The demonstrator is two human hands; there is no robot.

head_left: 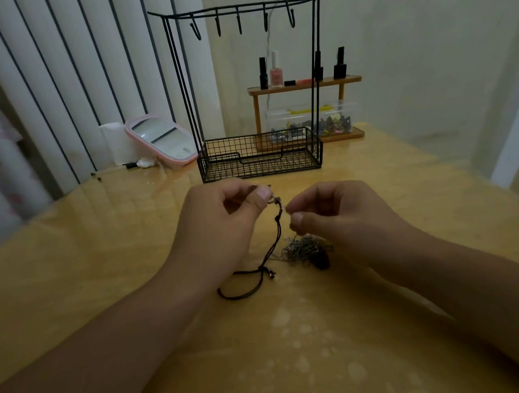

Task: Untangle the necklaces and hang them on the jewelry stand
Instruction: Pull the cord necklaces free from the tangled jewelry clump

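- spreading across the whole lower view, the yellow table [99, 259] carries everything.
- black wire jewelry stand [259, 155] stands at the table's far side, its five hooks bare, basket base just beyond the hands.
- left hand [219, 222] pinches the upper end of the black cord necklace [259, 269] between thumb and fingers.
- right hand [339, 214] pinches a thin strand just beside it.
- silver chain tangle [301, 249] lies on the table under the right hand, touching a dark pendant [321, 261].
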